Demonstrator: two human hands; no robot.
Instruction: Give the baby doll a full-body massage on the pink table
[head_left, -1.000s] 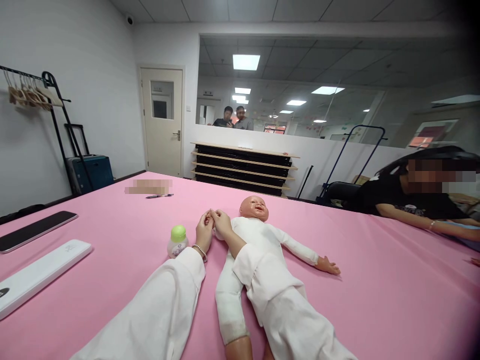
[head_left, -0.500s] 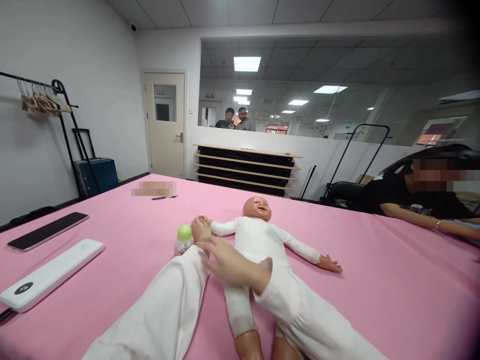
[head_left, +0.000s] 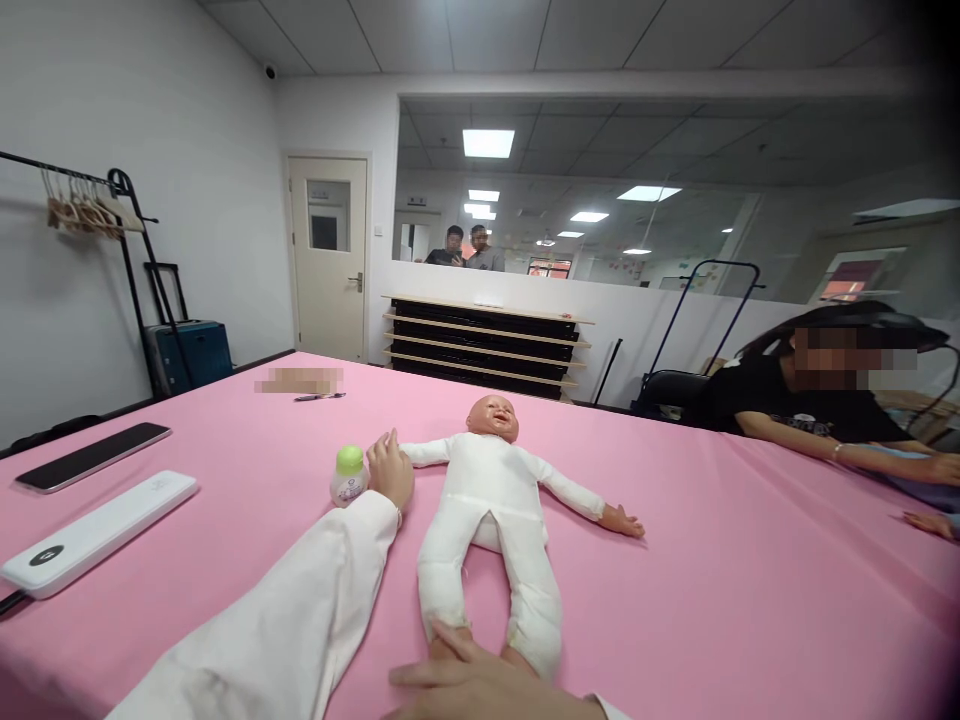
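Note:
A baby doll (head_left: 491, 490) with a white cloth body lies on its back, arms spread and head away from me. My left hand (head_left: 391, 475) is closed around the doll's hand at the left, which my fingers hide. Just left of it stands a small white bottle with a green cap (head_left: 349, 475), close to my knuckles. At the bottom edge of the view, my right hand (head_left: 487, 690) is over the doll's lower legs with fingers stretched out and apart. It covers the doll's feet, and whether it touches them I cannot tell.
A pink-covered table (head_left: 720, 580) carries a white power bank (head_left: 101, 535), a dark phone (head_left: 94, 457), a pen (head_left: 319, 397) and a blurred-out item. Another person (head_left: 810, 400) leans on the table at the right. Black stacked shelving (head_left: 484, 345) stands beyond the far edge.
My right hand has moved down and toward me, from across the doll's hip to its lower legs, uncovering its torso. My left hand stays at the doll's hand. The view shifted slightly.

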